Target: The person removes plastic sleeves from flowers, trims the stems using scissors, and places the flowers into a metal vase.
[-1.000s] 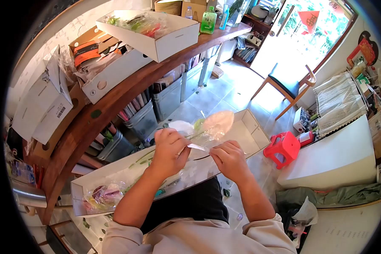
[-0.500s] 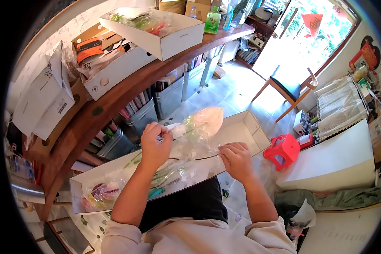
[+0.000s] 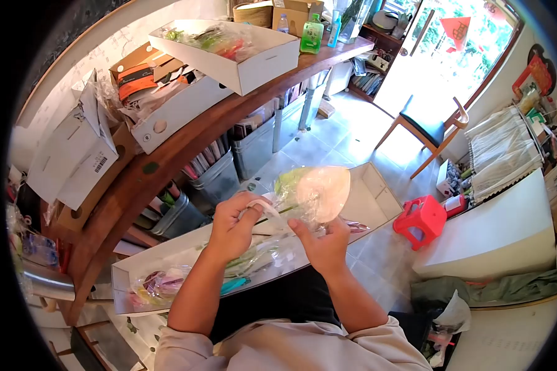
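A pale peach, heart-shaped anthurium flower (image 3: pixel 323 193) in a clear plastic sleeve stands out above the long white box (image 3: pixel 380 196) at my lap. My left hand (image 3: pixel 234 226) is closed on a white strip of wrapping (image 3: pixel 265 206) by the stem. Just below the bloom, my right hand (image 3: pixel 325 245) pinches the clear plastic sleeve (image 3: pixel 298 217), thumb towards the left hand. Stems in film and a bundle of wrapped purple and yellow flowers (image 3: pixel 161 283) lie in the box, partly hidden by my left forearm.
A curved wooden counter (image 3: pixel 167 148) carries another white flower box (image 3: pixel 266 65), opened cartons and a green bottle (image 3: pixel 312 34). Metal bins (image 3: pixel 254 145) stand beneath it. To the right are a red stool (image 3: pixel 422 219) and a wooden chair (image 3: pixel 424 127).
My right hand has moved left and turned thumb-up, nearer the bloom. The flower has shifted right and now faces me more broadly. Dark reddish wrapped tips show beyond my right hand.
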### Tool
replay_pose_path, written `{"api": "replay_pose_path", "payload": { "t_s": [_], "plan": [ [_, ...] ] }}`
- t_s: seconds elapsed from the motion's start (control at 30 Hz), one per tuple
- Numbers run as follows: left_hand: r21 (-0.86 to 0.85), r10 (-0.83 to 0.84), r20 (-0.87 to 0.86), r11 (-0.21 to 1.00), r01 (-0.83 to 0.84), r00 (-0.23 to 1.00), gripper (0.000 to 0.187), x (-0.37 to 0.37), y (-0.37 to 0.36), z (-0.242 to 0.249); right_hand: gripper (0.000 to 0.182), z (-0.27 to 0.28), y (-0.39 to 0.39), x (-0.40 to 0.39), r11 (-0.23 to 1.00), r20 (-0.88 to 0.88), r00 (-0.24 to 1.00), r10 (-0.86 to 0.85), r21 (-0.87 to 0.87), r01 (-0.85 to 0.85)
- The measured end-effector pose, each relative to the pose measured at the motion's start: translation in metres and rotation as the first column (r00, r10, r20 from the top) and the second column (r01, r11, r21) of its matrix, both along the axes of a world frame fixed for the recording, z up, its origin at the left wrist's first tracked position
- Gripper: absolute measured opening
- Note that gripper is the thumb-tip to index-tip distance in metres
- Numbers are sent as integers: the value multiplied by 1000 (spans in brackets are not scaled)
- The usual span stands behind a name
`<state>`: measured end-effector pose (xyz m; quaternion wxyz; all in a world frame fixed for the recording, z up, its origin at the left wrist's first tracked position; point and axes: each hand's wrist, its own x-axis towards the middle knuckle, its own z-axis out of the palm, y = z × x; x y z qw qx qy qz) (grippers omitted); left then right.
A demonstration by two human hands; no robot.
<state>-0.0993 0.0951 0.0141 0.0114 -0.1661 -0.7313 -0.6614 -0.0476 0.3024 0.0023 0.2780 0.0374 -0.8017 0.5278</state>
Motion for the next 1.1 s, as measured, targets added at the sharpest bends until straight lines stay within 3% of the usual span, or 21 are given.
{"api": "replay_pose_path", "payload": {
  "t_s": [0.03,0.13,0.23,0.33,0.43,0.53,0.63,0.73,0.83,0.93,1.03,1.1],
  "plan": [
    [53,38,32,998,-40,999,12,3,6,3,23,-2,-4,-2,1000,-47,999,-4,-22,3],
    [149,90,95,983,-104,991,12,5,6,7,23,-2,-14,4,927,149,988,26,-373,32],
    [231,42,104,971,-65,994,13,3,4,3,17,1,-16,3,906,217,975,45,-421,52],
    [249,2,124,968,-33,992,14,3,3,1,13,-8,-19,3,849,172,979,111,-528,-4],
    [209,-30,129,978,2,991,16,7,3,0,15,-11,-28,6,889,38,990,137,-446,-106],
    [204,-28,117,979,4,993,16,11,7,-3,18,-8,-34,8,849,158,978,136,-527,-33],
    [236,-27,139,972,-6,990,16,11,7,-3,19,-6,-41,8,809,144,986,84,-587,17],
    [243,-10,154,970,-28,988,17,10,5,0,17,-19,-36,8,797,188,981,45,-599,78],
    [279,-25,141,960,-16,990,17,9,2,-2,16,-34,-28,4,862,181,984,0,-499,92],
    [290,-38,126,957,0,991,18,8,3,-10,16,-46,-19,6,825,301,950,84,-556,103],
    [275,-45,121,961,10,992,19,7,4,-10,11,-30,-29,17,519,190,946,261,-854,29],
    [266,-54,125,964,19,991,19,8,4,-11,11,-30,-39,19,747,26,990,140,-659,-88]
  ]
}}
